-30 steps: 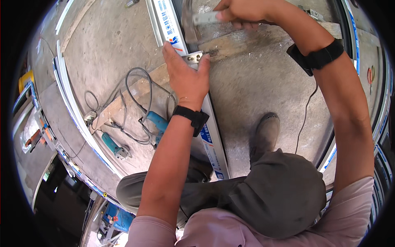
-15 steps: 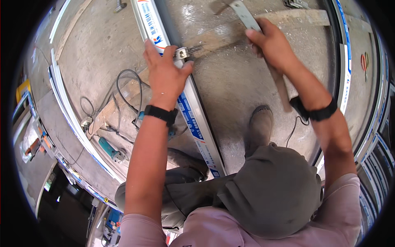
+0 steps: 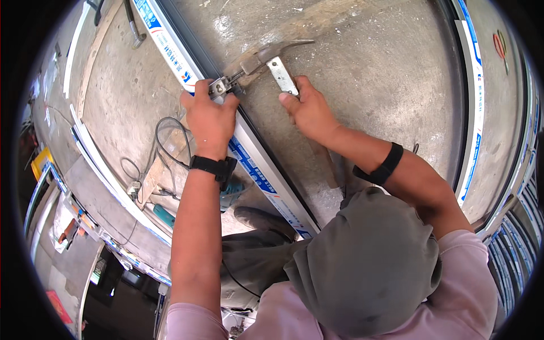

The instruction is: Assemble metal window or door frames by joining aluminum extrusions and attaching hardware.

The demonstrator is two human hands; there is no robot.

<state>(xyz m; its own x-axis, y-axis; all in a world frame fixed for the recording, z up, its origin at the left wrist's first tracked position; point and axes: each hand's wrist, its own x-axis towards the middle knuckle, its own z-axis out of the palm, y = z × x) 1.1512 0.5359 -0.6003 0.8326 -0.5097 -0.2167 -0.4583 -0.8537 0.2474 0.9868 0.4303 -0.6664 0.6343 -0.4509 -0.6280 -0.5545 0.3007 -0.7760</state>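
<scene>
My right hand (image 3: 311, 110) is closed round the handle of a claw hammer (image 3: 281, 75). The hammer's head reaches left, its striking face at the prongs of a small silver metal fitting (image 3: 218, 88); whether they touch I cannot tell. My left hand (image 3: 212, 122) grips that fitting between thumb and fingers at the edge of a long white-and-grey metal profile (image 3: 263, 170) covered in blue-and-white film. The profile runs slantwise from the far left toward my legs. Part of the hammer's handle is hidden by my right hand.
A teal power tool (image 3: 164, 215) and its black cable (image 3: 161, 144) lie left of the profile. Long framed strips (image 3: 476, 102) stretch along the right side. Red-handled scissors or pliers (image 3: 500, 45) rest on the floor at far right. A wooden strip (image 3: 150, 181) lies by the cable.
My right hand has brought the hammer down and left from a raised position, its head now beside the fitting. My left hand stays on the fitting; the whole view has shifted somewhat.
</scene>
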